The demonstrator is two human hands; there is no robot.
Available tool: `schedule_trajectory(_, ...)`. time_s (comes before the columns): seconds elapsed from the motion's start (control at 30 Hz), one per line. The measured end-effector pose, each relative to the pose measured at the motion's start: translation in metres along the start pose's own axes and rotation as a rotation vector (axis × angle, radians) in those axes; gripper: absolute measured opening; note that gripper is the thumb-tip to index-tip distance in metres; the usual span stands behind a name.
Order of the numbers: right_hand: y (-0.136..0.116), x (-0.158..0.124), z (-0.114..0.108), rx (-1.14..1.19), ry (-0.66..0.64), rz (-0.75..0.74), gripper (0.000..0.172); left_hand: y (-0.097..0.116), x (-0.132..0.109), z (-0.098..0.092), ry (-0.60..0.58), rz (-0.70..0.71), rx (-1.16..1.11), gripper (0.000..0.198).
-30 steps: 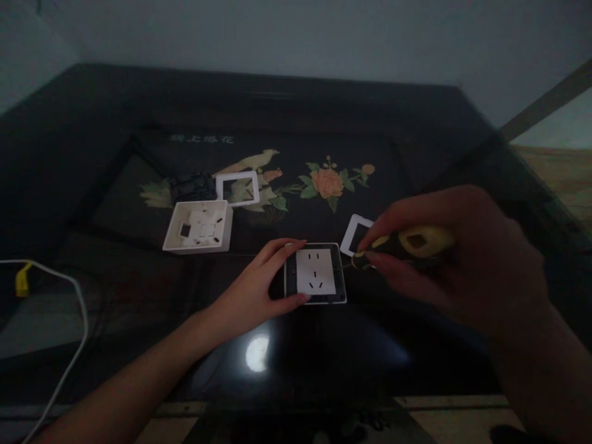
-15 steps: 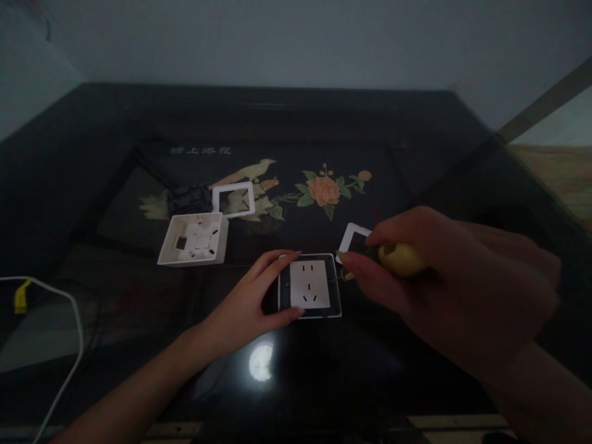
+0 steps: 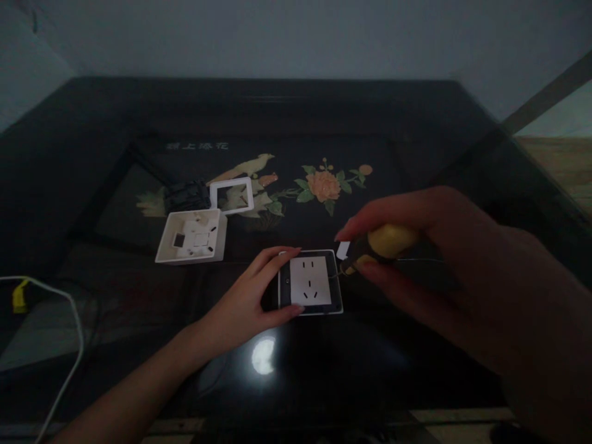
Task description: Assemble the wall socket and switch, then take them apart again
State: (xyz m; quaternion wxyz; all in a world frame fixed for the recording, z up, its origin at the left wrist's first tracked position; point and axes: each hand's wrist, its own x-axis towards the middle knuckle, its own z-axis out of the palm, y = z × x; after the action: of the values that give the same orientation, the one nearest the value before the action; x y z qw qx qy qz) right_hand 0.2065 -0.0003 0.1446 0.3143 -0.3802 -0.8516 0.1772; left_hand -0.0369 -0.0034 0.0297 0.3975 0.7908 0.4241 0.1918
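A wall socket (image 3: 310,282) with a white face and dark surround lies face up on the dark table. My left hand (image 3: 259,287) grips it from the left, fingers on the far edge and thumb on the near edge. In my right hand (image 3: 430,271) is a screwdriver (image 3: 393,240) with a yellow handle, held between thumb and fingers. Its thin shaft reaches left to the socket's right side; the tip is too small to make out. Behind my right fingers a bit of a white frame (image 3: 343,250) shows, the rest hidden.
An open white back box (image 3: 221,237) stands left of the socket. Behind it lie a dark part (image 3: 187,196) and a white square frame (image 3: 252,195). A white cable (image 3: 76,308) with a yellow tag (image 3: 20,297) runs along the left. A wall (image 3: 277,37) rises behind the table.
My right hand has changed its hold on the screwdriver, its fingers shifting and covering more of the white frame. My left hand keeps its grip on the socket. The view has tilted slightly.
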Motion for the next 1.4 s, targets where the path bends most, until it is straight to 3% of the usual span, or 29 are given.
schedule_trajectory(0.07,-0.003,0.000,0.001,-0.027,0.069,0.031,0.020,0.000,0.000,0.000,0.006,0.011,-0.004,0.069)
schedule_trajectory(0.17,-0.010,0.001,0.005,-0.063,0.284,0.105,0.019,-0.002,0.000,0.001,0.011,0.021,-0.008,0.070)
schedule_trajectory(0.27,-0.018,0.002,0.006,-0.006,0.413,0.148,0.034,-0.002,0.001,0.000,0.002,0.022,-0.003,0.069)
schedule_trajectory(0.37,-0.021,0.000,0.004,0.060,0.353,0.117,0.043,0.001,0.002,-0.001,-0.011,0.014,-0.006,0.067)
schedule_trajectory(0.57,-0.016,-0.003,-0.001,0.091,0.163,0.074,0.032,0.001,0.001,0.000,0.005,0.021,-0.003,0.068)
schedule_trajectory(0.77,-0.012,0.002,0.010,-0.193,0.368,0.028,0.014,0.000,0.001,0.000,-0.008,0.014,-0.005,0.066)
schedule_trajectory(0.9,-0.009,-0.001,0.004,-0.121,0.237,-0.012,0.031,0.000,0.001,0.000,-0.002,0.022,0.002,0.067)
schedule_trajectory(1.0,-0.008,-0.005,-0.001,-0.089,0.116,-0.028,0.028,-0.001,0.001,0.001,-0.002,0.029,0.011,0.069)
schedule_trajectory(1.07,-0.007,-0.006,0.001,-0.107,0.146,-0.078,0.021,-0.002,0.001,0.001,0.002,0.036,0.019,0.070)
schedule_trajectory(1.13,-0.005,-0.004,0.006,-0.173,0.258,-0.108,0.017,-0.003,0.000,0.002,0.001,0.035,0.022,0.070)
schedule_trajectory(1.23,-0.004,0.000,0.013,-0.245,0.371,-0.107,0.018,-0.003,-0.001,0.002,0.002,0.028,0.020,0.068)
schedule_trajectory(1.4,-0.009,-0.003,0.007,-0.212,0.227,-0.006,0.031,0.000,0.001,0.001,-0.014,-0.001,0.008,0.067)
